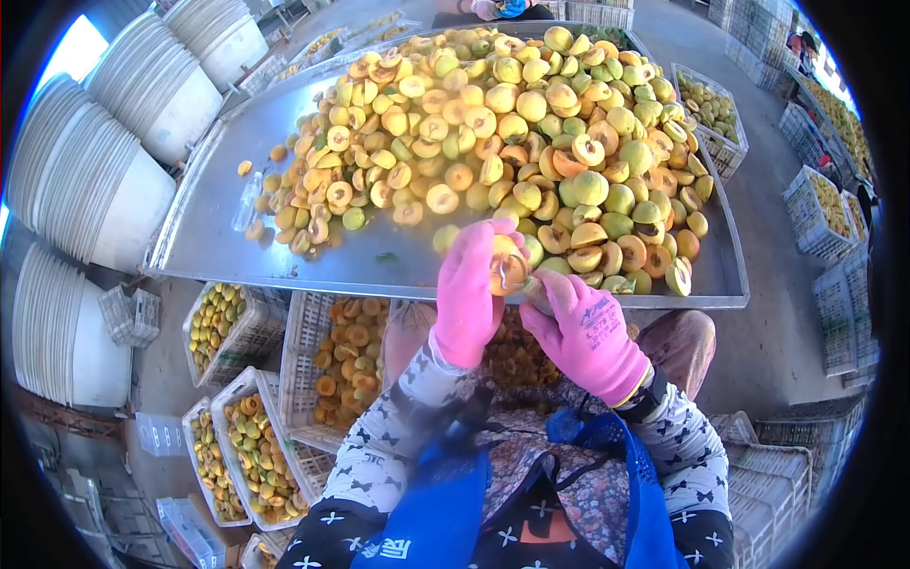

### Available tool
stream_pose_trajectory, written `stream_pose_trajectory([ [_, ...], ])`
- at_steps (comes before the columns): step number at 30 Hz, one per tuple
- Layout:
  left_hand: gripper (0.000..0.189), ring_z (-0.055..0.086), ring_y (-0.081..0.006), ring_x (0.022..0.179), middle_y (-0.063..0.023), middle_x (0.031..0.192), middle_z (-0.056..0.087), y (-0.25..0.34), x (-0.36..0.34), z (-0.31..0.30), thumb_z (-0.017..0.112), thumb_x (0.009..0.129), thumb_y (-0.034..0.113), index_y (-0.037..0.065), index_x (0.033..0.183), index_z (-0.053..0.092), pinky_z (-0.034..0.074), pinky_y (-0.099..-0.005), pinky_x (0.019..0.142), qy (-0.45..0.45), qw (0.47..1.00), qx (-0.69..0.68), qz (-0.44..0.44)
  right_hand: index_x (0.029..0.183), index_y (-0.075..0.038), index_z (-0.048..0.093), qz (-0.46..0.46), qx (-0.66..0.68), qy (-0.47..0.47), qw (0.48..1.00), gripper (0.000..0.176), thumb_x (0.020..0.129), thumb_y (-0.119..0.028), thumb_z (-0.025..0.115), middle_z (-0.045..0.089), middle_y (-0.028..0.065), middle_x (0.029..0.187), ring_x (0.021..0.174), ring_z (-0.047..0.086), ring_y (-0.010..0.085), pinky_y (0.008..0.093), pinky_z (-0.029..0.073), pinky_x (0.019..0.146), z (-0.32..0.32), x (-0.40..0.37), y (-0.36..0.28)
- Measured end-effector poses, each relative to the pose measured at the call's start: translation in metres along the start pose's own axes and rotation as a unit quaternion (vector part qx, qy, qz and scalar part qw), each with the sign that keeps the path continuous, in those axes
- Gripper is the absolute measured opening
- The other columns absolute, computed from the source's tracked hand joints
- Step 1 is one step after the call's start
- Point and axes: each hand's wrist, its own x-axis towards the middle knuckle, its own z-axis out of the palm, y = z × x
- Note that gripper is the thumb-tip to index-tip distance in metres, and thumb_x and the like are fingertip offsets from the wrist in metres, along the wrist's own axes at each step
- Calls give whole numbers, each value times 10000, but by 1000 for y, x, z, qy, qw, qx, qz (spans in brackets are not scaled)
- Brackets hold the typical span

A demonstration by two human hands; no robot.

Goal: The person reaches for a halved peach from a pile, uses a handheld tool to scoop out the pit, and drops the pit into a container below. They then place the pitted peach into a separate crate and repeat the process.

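Observation:
My left hand (466, 296), in a pink glove, grips a halved yellow fruit (507, 267) at the near edge of the metal table (218, 223). My right hand (588, 332), also in a pink glove, is closed beside the fruit, fingertips touching it; a small tool may be in it but I cannot make it out. A large heap of whole and halved yellow-orange fruits (531, 123) covers the table beyond both hands.
White crates with fruit halves (346, 365) and whole fruits (220, 318) stand below the table at my left. Stacked white trays (95, 180) line the far left. More crates (815, 204) stand at the right. Another person's gloved hands (498, 8) work at the far side.

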Motion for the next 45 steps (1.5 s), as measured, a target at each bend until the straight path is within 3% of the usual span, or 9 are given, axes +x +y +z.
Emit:
stream_pose_trajectory([
  [6, 240, 652, -203, 968, -113, 1122, 620, 5, -7, 3, 497, 1015, 89, -22, 1225, 531, 531, -317, 852, -47, 999, -14, 3, 1060, -67, 527, -29, -80, -12, 996, 316, 901, -314, 642, 592, 93, 796, 684, 637, 285, 415, 493, 605, 1, -1, 0],
  [10, 277, 648, -188, 955, -89, 1061, 643, 12, -12, 4, 581, 970, 94, 7, 1231, 554, 527, -296, 802, -7, 964, -199, -178, 969, -36, 535, -15, -79, -86, 993, 280, 848, -219, 708, 623, 130, 840, 760, 650, 350, 435, 493, 632, 5, -7, 10],
  [18, 264, 662, -197, 847, -90, 953, 670, 15, -15, 19, 613, 973, 212, 22, 1157, 607, 552, -326, 736, 67, 960, -191, -194, 1021, -7, 517, 22, 198, -64, 978, 269, 842, -129, 676, 631, 141, 704, 601, 644, 324, 410, 489, 542, 17, -20, -3],
  [24, 386, 640, -203, 713, -113, 832, 655, 17, -11, 17, 516, 1028, 353, -9, 988, 643, 537, -322, 642, 36, 962, -178, -204, 929, -38, 554, 347, 575, -293, 680, 186, 871, -170, 673, 546, 29, 650, 476, 521, 143, 281, 400, 442, -14, -10, -12],
  [29, 453, 624, -195, 670, -132, 791, 644, -2, -10, 13, 481, 1037, 391, -15, 911, 635, 514, -311, 602, -13, 987, -75, -140, 858, -9, 552, 321, 647, -298, 625, 139, 839, -102, 654, 538, 23, 597, 436, 505, 120, 259, 379, 425, -6, -19, -9],
  [35, 497, 653, -210, 725, -115, 831, 667, 2, -14, 2, 461, 1033, 441, -5, 908, 641, 538, -331, 658, -64, 932, -158, -318, 829, -33, 592, 287, 711, -361, 531, 86, 849, -88, 655, 554, 23, 605, 435, 501, 111, 226, 363, 418, -3, -34, 16],
  [38, 368, 686, -230, 816, -124, 898, 706, 0, -41, -24, 592, 988, 356, 5, 1011, 698, 551, -328, 754, -111, 948, 58, -292, 880, 1, 593, 241, 492, -463, 697, 183, 870, -171, 654, 607, 63, 667, 551, 594, 174, 307, 460, 507, -4, -48, 30],
  [41, 263, 701, -224, 891, -112, 1000, 726, 21, -52, -101, 699, 899, 273, 56, 1043, 735, 558, -343, 803, -133, 854, 499, -65, 937, -1, 573, 114, 123, -422, 891, 271, 866, -246, 662, 645, 110, 723, 679, 650, 277, 396, 502, 606, 11, -99, 70],
  [45, 289, 676, -177, 965, -100, 1108, 701, 54, -37, -139, 691, 906, 185, 32, 1152, 697, 548, -308, 840, -20, 825, 516, -230, 996, -27, 545, 112, 46, -332, 936, 346, 836, -305, 675, 655, 181, 777, 811, 653, 386, 490, 505, 695, 13, -102, 84],
])
